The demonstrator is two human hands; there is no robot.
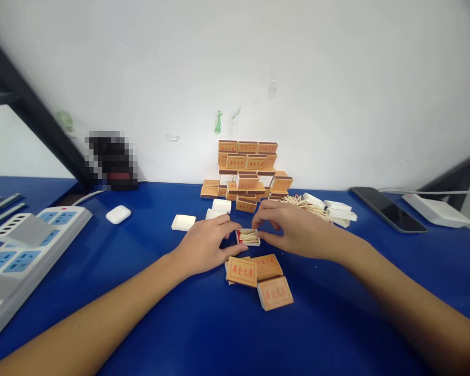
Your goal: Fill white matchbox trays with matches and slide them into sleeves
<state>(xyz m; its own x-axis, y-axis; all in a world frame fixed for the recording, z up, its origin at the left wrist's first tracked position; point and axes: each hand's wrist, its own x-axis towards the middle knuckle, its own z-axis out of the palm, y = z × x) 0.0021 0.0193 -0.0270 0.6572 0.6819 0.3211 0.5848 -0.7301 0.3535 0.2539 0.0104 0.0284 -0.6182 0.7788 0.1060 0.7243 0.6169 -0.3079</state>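
Observation:
A small white matchbox tray (248, 237) filled with red-tipped matches sits on the blue table (188, 324). My left hand (207, 244) pinches its left end between thumb and fingers. My right hand (293, 228) grips its right end, fingers curled over it. Just in front of both hands lie three orange matchbox sleeves (258, 277) with red print, partly overlapping. Behind the hands a stack of orange matchboxes (247, 168) leans against the white wall.
Empty white trays (183, 222) lie at the left of the stack; loose matches (303, 202) and more white trays (339, 211) at its right. A power strip (19, 250) and white earbud case (118, 214) are left; a phone (387, 209) is right.

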